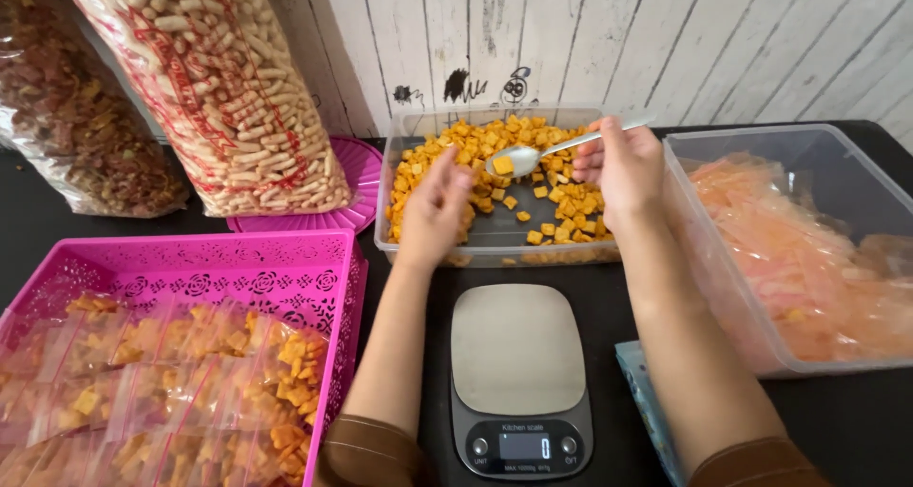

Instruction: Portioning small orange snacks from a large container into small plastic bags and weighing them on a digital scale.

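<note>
View from above a dark bench. The right hand is closed around the handle of a metal spoon, whose bowl carries one orange square cracker and points left over a clear plastic tub partly filled with the same orange crackers. The left hand reaches into the tub's near left part, fingers curled downward and loosely gathered among the crackers; whether it grips any cannot be told. Just in front of the tub, between the two forearms, stands a digital kitchen scale with a bare steel platform. At the right, a larger clear bin holds a heap of empty transparent pouches. At the left, a pink perforated basket contains small sealed pouches of crackers laid in rows. Behind the basket stand a tall clear bag of pale stick-shaped snacks, resting on a pink lid, and a second bag of dark mixed snacks. A white plank wall closes the background.
</note>
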